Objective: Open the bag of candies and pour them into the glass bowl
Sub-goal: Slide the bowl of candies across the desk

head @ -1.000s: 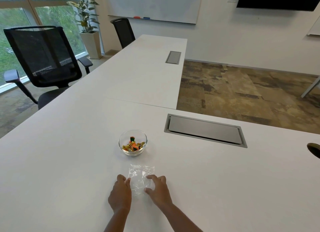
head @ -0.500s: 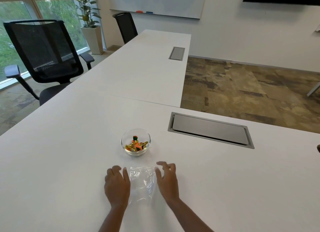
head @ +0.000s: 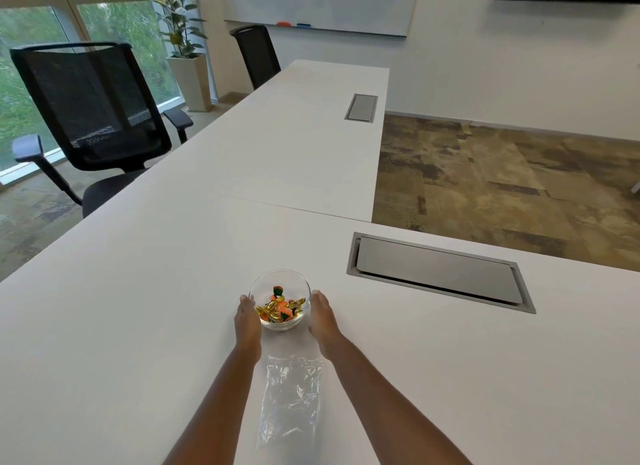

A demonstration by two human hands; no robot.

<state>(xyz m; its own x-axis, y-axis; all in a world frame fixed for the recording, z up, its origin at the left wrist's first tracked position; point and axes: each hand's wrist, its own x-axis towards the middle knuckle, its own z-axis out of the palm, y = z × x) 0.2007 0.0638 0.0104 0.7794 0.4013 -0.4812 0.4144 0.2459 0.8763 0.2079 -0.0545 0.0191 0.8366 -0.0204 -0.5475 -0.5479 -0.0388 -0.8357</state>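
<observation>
The wrapped gold and orange candies (head: pixel 279 308) already fill the small clear glass bowl (head: pixel 280 277), the clear plastic bag (head: pixel 289 400) lies empty, and the open left hand (head: pixel 247 320) and right hand (head: pixel 322 317) flank the bowl.

Both hands have left the empty clear bag (head: pixel 289 400) and gone forward to the glass bowl (head: pixel 280 300). A second ago they were pressed on the bag's near corners, then lay flat along its two sides. Now the left hand (head: pixel 247 320) stands open on edge with its fingertips against the bowl's left wall, and the right hand (head: pixel 323 317) does the same at the bowl's right wall. The bag now lies alone on the near side of the bowl, between the two forearms.
</observation>
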